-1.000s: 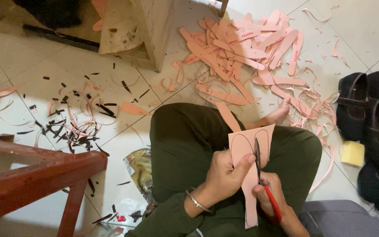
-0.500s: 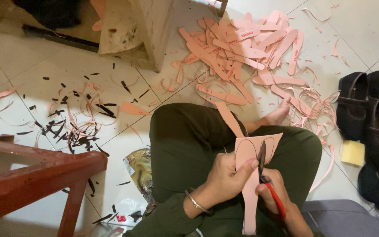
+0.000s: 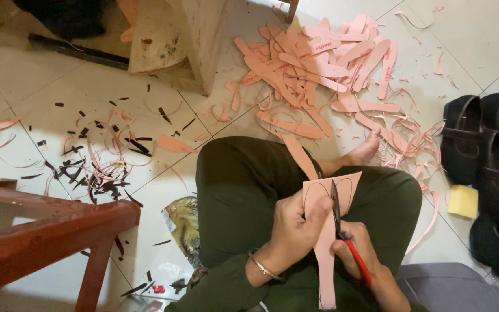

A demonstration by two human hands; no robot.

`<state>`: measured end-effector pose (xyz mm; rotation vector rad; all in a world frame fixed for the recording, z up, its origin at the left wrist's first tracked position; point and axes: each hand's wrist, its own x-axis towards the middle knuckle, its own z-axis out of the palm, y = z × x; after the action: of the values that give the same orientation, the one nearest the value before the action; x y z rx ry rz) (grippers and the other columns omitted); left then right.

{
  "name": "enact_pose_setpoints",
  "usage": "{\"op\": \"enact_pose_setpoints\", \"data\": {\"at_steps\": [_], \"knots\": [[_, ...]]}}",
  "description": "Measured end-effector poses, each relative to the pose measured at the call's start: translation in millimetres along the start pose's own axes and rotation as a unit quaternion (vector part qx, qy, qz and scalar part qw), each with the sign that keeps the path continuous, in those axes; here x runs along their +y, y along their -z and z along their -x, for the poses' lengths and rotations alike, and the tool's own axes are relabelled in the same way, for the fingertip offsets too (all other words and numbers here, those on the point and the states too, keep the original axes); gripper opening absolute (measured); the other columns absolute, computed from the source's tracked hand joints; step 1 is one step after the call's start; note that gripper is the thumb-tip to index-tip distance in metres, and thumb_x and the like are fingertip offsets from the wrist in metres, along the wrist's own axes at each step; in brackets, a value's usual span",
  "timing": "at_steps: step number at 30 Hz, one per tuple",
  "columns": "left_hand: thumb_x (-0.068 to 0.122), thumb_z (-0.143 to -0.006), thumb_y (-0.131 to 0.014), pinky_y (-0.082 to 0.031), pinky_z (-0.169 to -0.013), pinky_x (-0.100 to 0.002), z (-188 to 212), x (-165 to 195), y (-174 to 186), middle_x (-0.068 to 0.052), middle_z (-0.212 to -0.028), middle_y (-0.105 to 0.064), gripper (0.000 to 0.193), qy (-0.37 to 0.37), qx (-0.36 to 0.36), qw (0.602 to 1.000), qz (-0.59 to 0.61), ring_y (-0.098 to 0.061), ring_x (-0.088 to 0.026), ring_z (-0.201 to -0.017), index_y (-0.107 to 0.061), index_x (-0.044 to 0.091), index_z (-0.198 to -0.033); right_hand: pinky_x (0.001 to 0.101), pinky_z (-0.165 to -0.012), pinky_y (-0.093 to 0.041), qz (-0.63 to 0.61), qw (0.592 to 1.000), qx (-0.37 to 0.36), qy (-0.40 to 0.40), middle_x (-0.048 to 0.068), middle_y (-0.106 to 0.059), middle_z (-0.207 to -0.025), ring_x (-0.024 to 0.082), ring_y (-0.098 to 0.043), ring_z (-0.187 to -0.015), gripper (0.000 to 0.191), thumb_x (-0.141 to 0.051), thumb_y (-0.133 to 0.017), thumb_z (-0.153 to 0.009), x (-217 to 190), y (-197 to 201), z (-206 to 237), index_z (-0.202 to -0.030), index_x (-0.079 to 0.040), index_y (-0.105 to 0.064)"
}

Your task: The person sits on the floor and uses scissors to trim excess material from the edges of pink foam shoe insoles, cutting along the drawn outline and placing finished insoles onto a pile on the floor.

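The tiled floor (image 3: 41,86) takes up most of the view and is open to the left of the left hand, though black and pink trimmings (image 3: 96,164) lie scattered across it. The person's legs, in dark green trousers (image 3: 249,190), are folded directly beneath both hands, and a bare foot (image 3: 365,153) shows just beyond them. Further beyond the hands, a heap of pink cut-out strips (image 3: 319,75) covers the floor up to the base of a pale wooden stand (image 3: 197,40); free floor there is narrow. To the right of the right hand, black shoes (image 3: 480,150) stand in a row, cut off by the frame edge, with a yellow block (image 3: 463,201) beside them. Well to the left of the left hand, a red wooden frame (image 3: 47,231) closes off the lower left corner; its full form is out of view.

The pink sheet (image 3: 324,231) is held upright over the lap, between the two hands, with dark outlines drawn on it. Its lower end reaches close to the bottom edge of the frame. The left hand (image 3: 293,228) is closed on the sheet's left edge, thumb on the face, fingers hidden behind. The right hand (image 3: 353,254) is closed around the red handles of the scissors (image 3: 345,231); the dark blades lie along the sheet's right side, pointing away from the person, and how far they are parted is hard to make out. A thin bangle (image 3: 261,267) sits on the left wrist. A crumpled wrapper (image 3: 183,222) lies just left of the left forearm, partly hidden by the knee.
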<state>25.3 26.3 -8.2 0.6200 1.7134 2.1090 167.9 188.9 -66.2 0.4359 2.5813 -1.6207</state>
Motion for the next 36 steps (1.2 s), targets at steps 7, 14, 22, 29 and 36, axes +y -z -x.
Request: {"op": "enact_pose_setpoints", "data": {"at_steps": [7, 14, 22, 29, 36], "knots": [[0.016, -0.104, -0.061, -0.053, -0.061, -0.033, -5.0, -1.3, 3.1, -0.013, -0.078, -0.069, 0.017, -0.022, -0.051, 0.998, -0.012, -0.072, -0.023, -0.067, -0.065, 0.000, -0.102, 0.0281, -0.052, -0.048, -0.006, 0.999, -0.014, 0.048, 0.002, -0.064, -0.062, 0.013, -0.064, -0.056, 0.089, -0.089, -0.042, -0.082, -18.4, 9.0, -5.6, -0.081, -0.004, -0.066], [0.018, -0.105, -0.061, -0.053, -0.061, -0.033, -4.9, -0.4, 3.4, -0.012, -0.078, -0.068, 0.018, -0.022, -0.064, 0.998, -0.007, -0.071, -0.021, -0.067, -0.065, 0.001, -0.101, 0.0287, -0.049, -0.045, 0.011, 0.999, -0.008, 0.049, 0.002, -0.061, -0.058, 0.014, -0.060, -0.051, 0.090, -0.090, -0.043, -0.079, -8.1, 13.6, -6.8, -0.076, -0.004, -0.066], [0.017, -0.105, -0.062, -0.052, -0.060, -0.031, -1.4, 2.1, 0.2, -0.009, -0.075, -0.068, 0.017, -0.001, -0.075, 0.997, 0.018, -0.069, -0.015, -0.065, -0.065, 0.001, -0.101, 0.0282, -0.047, -0.044, -0.011, 0.999, 0.039, 0.023, 0.001, -0.062, -0.055, 0.012, -0.062, -0.050, 0.089, -0.091, -0.044, -0.078, -1.8, 2.4, 1.2, -0.067, -0.004, -0.063], [0.019, -0.105, -0.061, -0.051, -0.060, -0.032, -1.6, -1.3, 0.1, -0.012, -0.074, -0.066, 0.019, -0.008, -0.087, 0.996, -0.012, -0.068, -0.018, -0.065, -0.067, 0.000, -0.104, 0.0281, -0.051, -0.047, -0.022, 0.998, -0.028, 0.044, 0.002, -0.062, -0.063, 0.012, -0.059, -0.057, 0.092, -0.092, -0.046, -0.077, -10.5, 20.8, -6.5, -0.078, -0.002, -0.065], [0.019, -0.104, -0.061, -0.051, -0.059, -0.032, -0.6, -2.0, -1.9, -0.012, -0.073, -0.065, 0.020, -0.002, -0.095, 0.995, 0.002, -0.067, -0.018, -0.062, -0.067, 0.000, -0.108, 0.0291, -0.050, -0.046, 0.017, 0.999, 0.001, 0.047, 0.001, -0.061, -0.059, 0.011, -0.058, -0.054, 0.096, -0.095, -0.044, -0.072, -2.0, 23.8, -8.5, -0.075, -0.002, -0.065]]}}
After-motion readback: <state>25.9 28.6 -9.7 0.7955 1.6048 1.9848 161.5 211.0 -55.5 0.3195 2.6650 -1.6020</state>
